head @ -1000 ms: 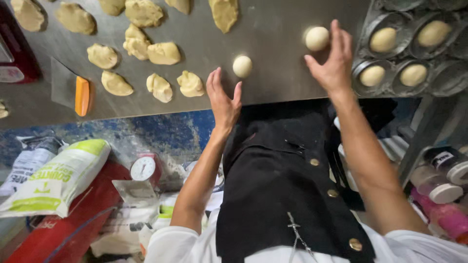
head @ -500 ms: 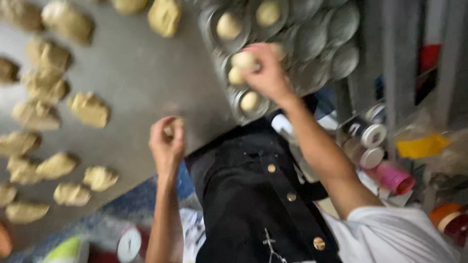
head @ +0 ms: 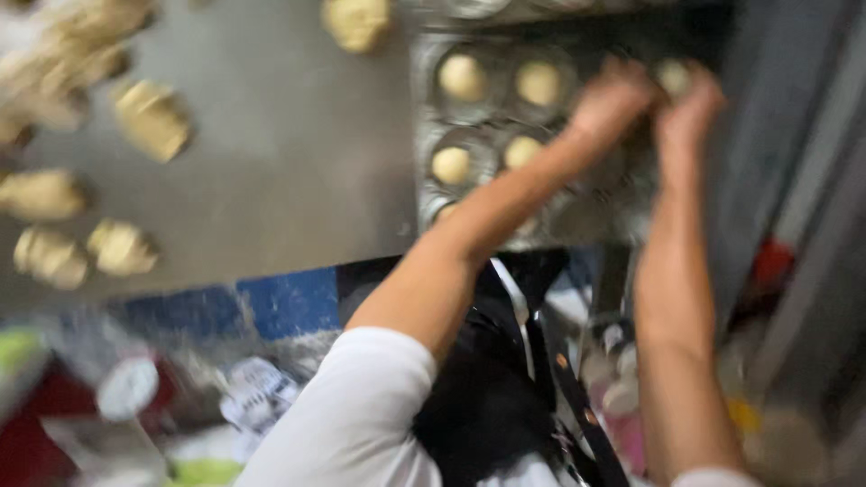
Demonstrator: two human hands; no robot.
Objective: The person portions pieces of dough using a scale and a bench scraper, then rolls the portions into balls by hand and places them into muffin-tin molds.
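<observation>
- Blurred view; both arms reach over the muffin tray (head: 424, 194) at the far right of the steel table (head: 289, 180).
- Left hand (head: 609, 104) is over the tray's right cups, fingers curled; what it grips, if anything, can't be told.
- Right hand (head: 686, 108) is just beside it, fingertips pinched on a dough ball (head: 672, 77) above the tray's far right corner.
- Four cups clearly hold dough balls (head: 462, 77), and a fifth shows at the near edge, partly hidden by the left forearm.
- Rough dough lumps (head: 153, 117) lie scattered on the table's left, well apart from the tray.
- Black apron (head: 487, 397) and white sleeve (head: 361, 415) are below.
</observation>
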